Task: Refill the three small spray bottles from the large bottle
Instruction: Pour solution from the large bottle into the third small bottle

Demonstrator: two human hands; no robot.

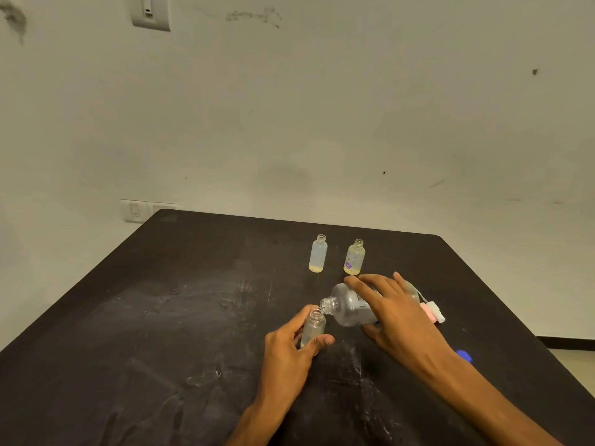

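Observation:
My right hand (pixel 391 312) grips the large clear bottle (pixel 346 305), tipped on its side with its open neck pointing left. That neck sits just over the open mouth of a small clear bottle (pixel 314 328), which my left hand (pixel 289 346) holds upright on the black table (pixel 161 317). Further back stand two other small bottles without caps: a frosted one (pixel 318 254) with a little yellowish liquid at its bottom, and a yellowish one (pixel 354 258) with a purple flower print.
Pink and white spray caps (pixel 433 312) lie on the table just right of my right hand. A blue cap (pixel 463 355) lies near my right forearm. The table's far edge meets a pale wall with switch plates (pixel 141 211).

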